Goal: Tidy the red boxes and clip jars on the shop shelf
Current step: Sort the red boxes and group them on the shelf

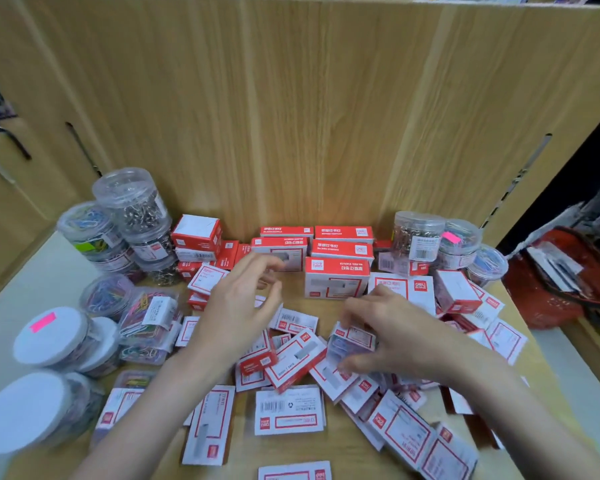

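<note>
Right hand (392, 336) pinches a small red box (352, 341) at 5 o'clock among scattered red boxes (291, 362). Left hand (236, 306) hovers above, fingers loosely curled, holding nothing. Clip jars (132, 216) stand at 9 o'clock.

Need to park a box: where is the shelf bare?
Bare wood shows between the left hand and the upright red box, and beside the flat box at front. Around the right hand, loose boxes crowd.
</note>
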`<state>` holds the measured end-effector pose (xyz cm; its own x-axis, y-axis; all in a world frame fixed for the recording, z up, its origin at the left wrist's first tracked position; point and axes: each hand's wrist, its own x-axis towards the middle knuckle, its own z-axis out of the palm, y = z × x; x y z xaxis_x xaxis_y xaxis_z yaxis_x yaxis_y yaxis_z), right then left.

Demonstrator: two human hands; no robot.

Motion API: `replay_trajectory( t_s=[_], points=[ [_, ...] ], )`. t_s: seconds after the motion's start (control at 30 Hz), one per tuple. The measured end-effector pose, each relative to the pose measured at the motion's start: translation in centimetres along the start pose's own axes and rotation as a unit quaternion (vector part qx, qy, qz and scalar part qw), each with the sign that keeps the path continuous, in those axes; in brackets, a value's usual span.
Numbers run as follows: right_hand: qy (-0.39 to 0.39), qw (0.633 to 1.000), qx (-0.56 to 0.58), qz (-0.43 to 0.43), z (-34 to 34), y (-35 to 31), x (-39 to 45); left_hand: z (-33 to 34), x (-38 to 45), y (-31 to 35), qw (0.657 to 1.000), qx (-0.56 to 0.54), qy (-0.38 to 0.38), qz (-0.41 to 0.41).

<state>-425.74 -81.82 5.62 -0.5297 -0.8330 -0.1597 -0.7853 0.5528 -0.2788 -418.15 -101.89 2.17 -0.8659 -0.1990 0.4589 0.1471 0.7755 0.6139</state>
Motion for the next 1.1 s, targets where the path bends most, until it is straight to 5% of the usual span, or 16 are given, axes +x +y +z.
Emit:
replay_trajectory(
  t_s=[0.17, 0.33, 0.53, 0.83, 1.1],
  points=[
    [-0.026, 0.999, 0.027, -0.006, 0.0, -0.1, 0.7, -1.4, -2.1, -0.4, 0.999, 0.028, 0.025, -0.033],
    [0.074, 0.979, 0.181, -0.053, -0.8, -1.0, 1.4, -2.9, -4.7, -0.6, 0.997, 0.033, 0.044, -0.054],
    [0.138, 0.957, 0.224, -0.117, -0.6, -5.3, 4.7, -5.4, -7.2, 0.0, 0.992, 0.079, 0.078, -0.067],
    [0.155, 0.935, 0.226, -0.225, 0.5, -13.1, 11.3, -8.6, -12.0, 0.3, 0.974, 0.132, 0.124, -0.133],
    [0.118, 0.956, 0.123, -0.237, 3.9, -14.1, 13.6, -9.0, -13.5, -0.3, 0.972, 0.121, 0.125, -0.159]
  ],
)
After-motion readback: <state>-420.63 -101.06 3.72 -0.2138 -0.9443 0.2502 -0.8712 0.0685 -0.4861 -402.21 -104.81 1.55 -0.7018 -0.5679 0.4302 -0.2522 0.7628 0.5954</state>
